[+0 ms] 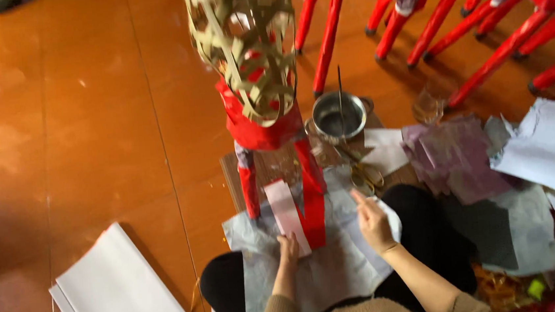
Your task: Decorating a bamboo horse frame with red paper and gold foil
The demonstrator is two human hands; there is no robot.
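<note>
My left hand (288, 249) pinches the lower end of a pale pink paper strip (284, 211) that lies against a red-papered leg (311, 193) of a tall woven bamboo frame (247, 46). My right hand (372, 222) hovers to the right of that leg, fingers partly curled, with a piece of white paper (391, 218) at its palm. The frame's lower body (255, 128) is wrapped in red paper; its upper cage is bare strips. Grey tissue paper (329, 264) covers my lap.
A small metal pot (338, 116) with a thin stick in it stands behind the frame. Scissors (361, 172) lie beside it. Purple, grey and white paper sheets (462, 154) pile at the right. Red stool legs (438, 11) stand behind. White sheets (120, 294) lie on the floor left.
</note>
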